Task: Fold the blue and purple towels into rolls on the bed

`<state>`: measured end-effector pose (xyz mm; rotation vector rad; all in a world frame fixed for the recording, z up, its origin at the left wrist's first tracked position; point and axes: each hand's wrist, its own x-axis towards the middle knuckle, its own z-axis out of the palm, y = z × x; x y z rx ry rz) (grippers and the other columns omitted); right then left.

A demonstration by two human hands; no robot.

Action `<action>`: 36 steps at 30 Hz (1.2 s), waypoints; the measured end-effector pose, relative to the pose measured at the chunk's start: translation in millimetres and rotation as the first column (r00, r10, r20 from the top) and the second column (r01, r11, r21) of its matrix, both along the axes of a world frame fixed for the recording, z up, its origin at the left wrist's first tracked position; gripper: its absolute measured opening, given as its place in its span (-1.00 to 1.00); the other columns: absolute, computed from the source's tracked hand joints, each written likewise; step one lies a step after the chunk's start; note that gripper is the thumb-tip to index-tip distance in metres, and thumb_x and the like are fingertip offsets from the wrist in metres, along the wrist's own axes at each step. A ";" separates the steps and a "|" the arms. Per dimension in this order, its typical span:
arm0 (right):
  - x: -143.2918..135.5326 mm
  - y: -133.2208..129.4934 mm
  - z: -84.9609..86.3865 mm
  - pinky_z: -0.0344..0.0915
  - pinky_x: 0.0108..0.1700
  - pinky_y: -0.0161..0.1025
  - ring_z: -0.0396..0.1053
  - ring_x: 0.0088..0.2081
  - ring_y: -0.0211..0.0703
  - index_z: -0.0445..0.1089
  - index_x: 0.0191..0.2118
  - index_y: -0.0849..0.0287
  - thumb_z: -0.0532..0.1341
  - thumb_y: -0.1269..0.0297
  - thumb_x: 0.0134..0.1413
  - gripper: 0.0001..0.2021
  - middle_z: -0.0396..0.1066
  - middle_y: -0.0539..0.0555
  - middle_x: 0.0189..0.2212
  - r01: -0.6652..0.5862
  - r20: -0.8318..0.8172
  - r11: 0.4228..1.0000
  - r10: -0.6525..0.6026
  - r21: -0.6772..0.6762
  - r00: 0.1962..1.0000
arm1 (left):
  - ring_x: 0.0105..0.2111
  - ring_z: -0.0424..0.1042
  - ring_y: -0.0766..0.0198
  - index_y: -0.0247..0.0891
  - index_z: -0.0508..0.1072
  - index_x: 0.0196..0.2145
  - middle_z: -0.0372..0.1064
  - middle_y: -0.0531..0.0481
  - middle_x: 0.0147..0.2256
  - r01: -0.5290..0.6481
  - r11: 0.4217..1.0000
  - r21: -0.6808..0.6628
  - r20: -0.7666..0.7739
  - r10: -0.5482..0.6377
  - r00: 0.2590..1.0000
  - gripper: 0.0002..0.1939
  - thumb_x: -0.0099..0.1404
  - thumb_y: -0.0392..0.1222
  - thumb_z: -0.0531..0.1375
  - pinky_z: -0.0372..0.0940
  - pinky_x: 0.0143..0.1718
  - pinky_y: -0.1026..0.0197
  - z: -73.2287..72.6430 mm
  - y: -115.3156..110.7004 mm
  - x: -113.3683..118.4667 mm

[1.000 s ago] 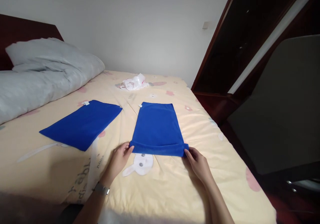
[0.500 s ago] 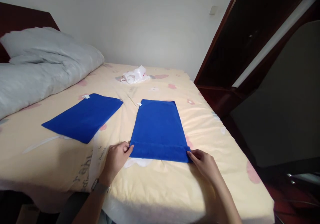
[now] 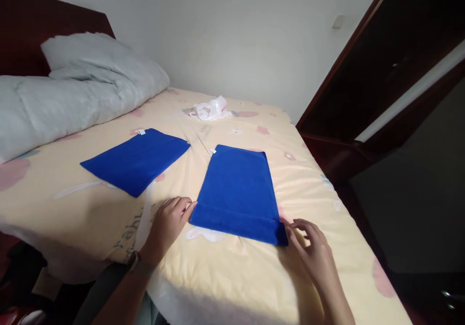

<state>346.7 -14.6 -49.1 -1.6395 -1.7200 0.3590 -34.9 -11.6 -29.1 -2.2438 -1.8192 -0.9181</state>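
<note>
A blue cloth (image 3: 238,184) lies flat on the bed, its near edge turned up in a narrow folded strip. A small white tag shows at its far left corner. At the left end of the strip is my left hand (image 3: 170,221), thumb at the cloth's edge and fingers stretched out, not gripping. My right hand (image 3: 314,250) is beside the strip's right end, with thumb and fingers apart and nothing held. Another blue cloth (image 3: 136,160), also with a white tag, lies flat to the left.
A crumpled white plastic bag (image 3: 212,109) sits farther back on the patterned bed sheet (image 3: 232,276). Along the left lies a grey quilt (image 3: 109,80) against a dark headboard (image 3: 54,20). Dark wooden furniture (image 3: 359,83) stands beyond the bed's right edge.
Both hands have loosened from the folded strip's corners; the right has moved slightly away to the right. The strip stays folded. The view has shifted and tilted a little.
</note>
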 end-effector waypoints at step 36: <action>-8.7 21.5 -7.8 0.36 -0.07 -0.15 0.46 -0.05 0.09 0.47 -0.06 0.12 0.08 -0.09 0.25 -0.57 0.53 0.12 -0.08 -0.057 -0.323 0.969 -0.025 -0.240 0.946 | -0.48 0.40 0.26 -0.20 0.40 -0.31 0.41 0.06 -0.48 0.022 0.966 -0.257 0.421 0.091 0.903 -0.64 0.40 0.13 0.04 0.20 -0.44 0.29 -18.2 30.4 3.2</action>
